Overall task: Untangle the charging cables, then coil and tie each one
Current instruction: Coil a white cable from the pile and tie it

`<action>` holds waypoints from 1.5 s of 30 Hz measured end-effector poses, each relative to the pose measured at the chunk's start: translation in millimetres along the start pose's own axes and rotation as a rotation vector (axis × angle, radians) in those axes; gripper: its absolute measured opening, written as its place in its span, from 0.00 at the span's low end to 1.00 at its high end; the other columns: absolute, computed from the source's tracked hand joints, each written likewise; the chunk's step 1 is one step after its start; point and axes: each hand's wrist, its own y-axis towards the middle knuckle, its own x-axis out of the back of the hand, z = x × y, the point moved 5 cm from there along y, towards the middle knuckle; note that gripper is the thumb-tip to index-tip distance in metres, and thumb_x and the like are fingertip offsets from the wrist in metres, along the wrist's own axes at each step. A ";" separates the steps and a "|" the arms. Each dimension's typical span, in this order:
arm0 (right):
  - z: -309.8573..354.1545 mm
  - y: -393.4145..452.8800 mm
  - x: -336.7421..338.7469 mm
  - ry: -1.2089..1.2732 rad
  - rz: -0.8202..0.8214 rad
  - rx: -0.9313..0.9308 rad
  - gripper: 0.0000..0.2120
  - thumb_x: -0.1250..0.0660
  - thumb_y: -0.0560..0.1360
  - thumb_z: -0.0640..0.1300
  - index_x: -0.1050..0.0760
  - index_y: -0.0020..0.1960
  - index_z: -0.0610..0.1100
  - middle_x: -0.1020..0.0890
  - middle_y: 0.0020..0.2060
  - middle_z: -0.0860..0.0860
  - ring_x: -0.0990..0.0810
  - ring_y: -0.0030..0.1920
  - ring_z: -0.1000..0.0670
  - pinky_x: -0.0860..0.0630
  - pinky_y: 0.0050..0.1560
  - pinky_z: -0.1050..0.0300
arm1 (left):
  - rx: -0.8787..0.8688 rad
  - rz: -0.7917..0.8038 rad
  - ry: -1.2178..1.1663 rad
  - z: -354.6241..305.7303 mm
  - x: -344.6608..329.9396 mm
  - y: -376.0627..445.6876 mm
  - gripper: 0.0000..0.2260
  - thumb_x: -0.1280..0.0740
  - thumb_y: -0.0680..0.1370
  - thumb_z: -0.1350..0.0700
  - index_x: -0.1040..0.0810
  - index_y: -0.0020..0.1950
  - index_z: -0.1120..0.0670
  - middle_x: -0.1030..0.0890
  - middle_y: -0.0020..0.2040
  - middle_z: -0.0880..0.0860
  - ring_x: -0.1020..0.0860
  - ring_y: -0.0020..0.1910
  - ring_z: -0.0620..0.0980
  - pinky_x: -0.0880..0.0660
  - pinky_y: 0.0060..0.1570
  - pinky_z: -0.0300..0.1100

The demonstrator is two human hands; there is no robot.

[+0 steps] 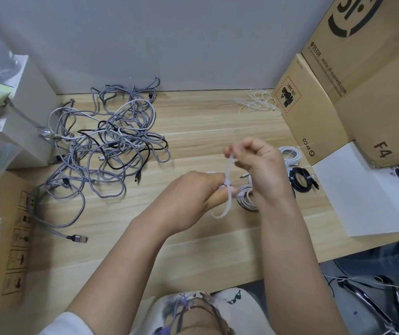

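Observation:
A coiled white cable [246, 198] hangs between my hands above the wooden table [205, 122]. My left hand [193, 192] grips the coil and the head of a white zip tie [228, 184] looped round it. My right hand [256, 163] pinches the tie's free tail, held up above the coil. A big tangle of grey braided, white and black cables [106, 141] lies at the left of the table. A tied white coil [291, 154] and a tied black coil [302, 181] lie to the right, behind my right hand.
Loose white zip ties [258, 102] lie at the back right by cardboard boxes [338, 93]. A white sheet [362, 189] lies at the right. White boxes [29, 112] and bags stand at the left, above a flat cardboard box [2, 238]. A grey wall closes off the back.

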 end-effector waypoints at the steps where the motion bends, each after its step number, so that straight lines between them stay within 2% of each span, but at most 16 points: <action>1: 2.0 2.9 5.1 0.065 -0.077 0.020 0.11 0.35 0.76 0.36 0.26 0.36 0.45 0.19 0.29 0.56 0.22 0.37 0.55 0.30 0.45 0.60 | 0.003 0.023 -0.013 -0.5 -3.8 -0.6 0.11 0.41 0.77 0.40 0.29 0.37 0.40 0.26 0.32 0.45 0.22 0.40 0.48 0.30 0.38 0.46; 3: 2.4 3.0 7.0 0.253 -0.158 0.029 0.11 0.38 0.78 0.37 0.28 0.38 0.45 0.20 0.28 0.56 0.22 0.35 0.55 0.28 0.41 0.60 | 0.031 -0.012 0.001 1.5 -4.9 -1.4 0.12 0.40 0.79 0.46 0.31 0.36 0.41 0.22 0.36 0.37 0.23 0.43 0.51 0.33 0.35 0.43; 5: -4.9 -3.7 -5.1 0.409 -0.111 -0.045 0.09 0.41 0.80 0.42 0.29 0.41 0.44 0.21 0.28 0.54 0.22 0.31 0.55 0.26 0.34 0.62 | 0.070 -0.085 0.037 3.1 -0.8 -1.4 0.14 0.40 0.80 0.49 0.33 0.34 0.43 0.24 0.32 0.38 0.25 0.41 0.54 0.35 0.34 0.43; 7: -11.7 -11.5 -18.6 0.308 0.002 -0.121 0.07 0.40 0.79 0.45 0.27 0.45 0.46 0.21 0.28 0.54 0.22 0.30 0.55 0.28 0.27 0.64 | 0.085 -0.138 0.071 2.2 1.8 -0.7 0.12 0.42 0.80 0.48 0.31 0.36 0.43 0.25 0.33 0.45 0.26 0.40 0.57 0.34 0.36 0.45; 10: -15.5 -14.9 -28.5 0.114 0.096 -0.110 0.04 0.37 0.78 0.42 0.23 0.46 0.47 0.22 0.28 0.54 0.25 0.29 0.55 0.30 0.27 0.65 | 0.112 -0.197 0.091 2.8 0.4 -1.5 0.14 0.43 0.79 0.47 0.33 0.34 0.47 0.30 0.30 0.47 0.31 0.36 0.57 0.38 0.33 0.47; 13: -13.1 -15.0 -28.7 0.228 0.046 -0.091 0.05 0.38 0.78 0.38 0.26 0.44 0.43 0.25 0.26 0.51 0.26 0.28 0.54 0.28 0.30 0.64 | 0.131 -0.172 -0.142 4.9 -9.8 -1.0 0.16 0.43 0.78 0.48 0.37 0.30 0.46 0.33 0.27 0.46 0.33 0.33 0.54 0.37 0.34 0.48; 18: -14.1 -16.2 -26.6 0.480 -0.012 -0.161 0.05 0.41 0.79 0.38 0.29 0.45 0.41 0.28 0.24 0.50 0.27 0.26 0.53 0.27 0.28 0.64 | 0.136 -0.081 -0.620 2.3 -18.0 -0.7 0.13 0.42 0.76 0.49 0.36 0.31 0.47 0.36 0.30 0.45 0.38 0.31 0.46 0.40 0.33 0.40; 23: -11.9 -15.9 -25.0 0.480 0.023 -0.162 0.04 0.40 0.78 0.38 0.29 0.45 0.41 0.27 0.24 0.51 0.27 0.26 0.53 0.27 0.30 0.64 | 0.231 -0.005 -0.689 -0.8 -19.7 3.1 0.15 0.43 0.81 0.55 0.39 0.34 0.54 0.37 0.23 0.43 0.40 0.28 0.43 0.40 0.23 0.29; 26: -6.3 -16.5 -21.6 0.332 0.107 -0.101 0.05 0.35 0.73 0.44 0.27 0.45 0.43 0.24 0.25 0.51 0.23 0.29 0.52 0.26 0.37 0.61 | 0.068 0.098 -0.616 -5.4 -21.2 -0.1 0.11 0.36 0.75 0.50 0.33 0.35 0.49 0.33 0.28 0.41 0.36 0.30 0.39 0.38 0.31 0.32; 29: 4.9 -22.0 -20.5 0.218 0.145 -0.001 0.09 0.35 0.68 0.47 0.27 0.44 0.42 0.24 0.24 0.50 0.21 0.31 0.52 0.28 0.42 0.57 | 0.064 0.120 -0.534 4.9 -25.4 2.1 0.05 0.34 0.75 0.51 0.28 0.39 0.46 0.29 0.33 0.41 0.32 0.34 0.38 0.35 0.37 0.33; 31: 10.1 -27.1 -23.9 0.206 0.168 0.039 0.08 0.35 0.68 0.46 0.27 0.42 0.41 0.25 0.22 0.50 0.23 0.29 0.52 0.26 0.38 0.60 | 0.078 0.050 -0.493 11.8 -27.4 7.7 0.02 0.35 0.76 0.55 0.26 0.46 0.52 0.26 0.39 0.46 0.29 0.39 0.38 0.31 0.42 0.34; 34: 8.0 -34.4 -32.5 0.227 0.209 0.023 0.06 0.34 0.69 0.45 0.28 0.39 0.42 0.28 0.20 0.51 0.29 0.24 0.52 0.30 0.33 0.62 | 0.180 -0.100 -0.481 25.4 -21.4 12.0 0.13 0.36 0.75 0.55 0.27 0.52 0.64 0.21 0.50 0.62 0.23 0.50 0.50 0.24 0.55 0.47; 36: 3.7 -36.1 -35.7 0.278 0.236 -0.020 0.07 0.32 0.71 0.43 0.28 0.37 0.42 0.31 0.18 0.52 0.34 0.22 0.54 0.33 0.31 0.63 | 0.239 -0.162 -0.454 34.2 -15.7 12.5 0.15 0.37 0.68 0.51 0.29 0.45 0.63 0.22 0.41 0.60 0.25 0.43 0.53 0.24 0.47 0.51; 40: 1.7 -30.5 -31.7 0.556 0.255 -0.092 0.07 0.38 0.73 0.42 0.30 0.38 0.41 0.37 0.18 0.55 0.41 0.19 0.58 0.40 0.29 0.63 | 0.266 0.007 -0.666 28.0 -19.9 6.9 0.05 0.35 0.71 0.62 0.31 0.43 0.57 0.33 0.28 0.45 0.36 0.28 0.42 0.39 0.28 0.35; 43: 5.6 -27.0 -27.3 0.751 0.264 -0.086 0.10 0.41 0.73 0.42 0.27 0.35 0.43 0.39 0.19 0.55 0.42 0.19 0.58 0.35 0.25 0.64 | 0.298 0.165 -0.915 19.9 -20.9 -0.8 0.07 0.35 0.64 0.52 0.32 0.36 0.50 0.38 0.31 0.47 0.37 0.28 0.43 0.44 0.28 0.35; 45: 8.7 -27.6 -26.5 0.788 0.297 -0.056 0.11 0.41 0.73 0.43 0.25 0.34 0.44 0.39 0.19 0.55 0.41 0.19 0.58 0.36 0.25 0.64 | 0.299 0.220 -1.092 13.2 -19.8 -0.7 0.07 0.35 0.65 0.47 0.28 0.36 0.50 0.39 0.34 0.49 0.37 0.28 0.43 0.47 0.31 0.39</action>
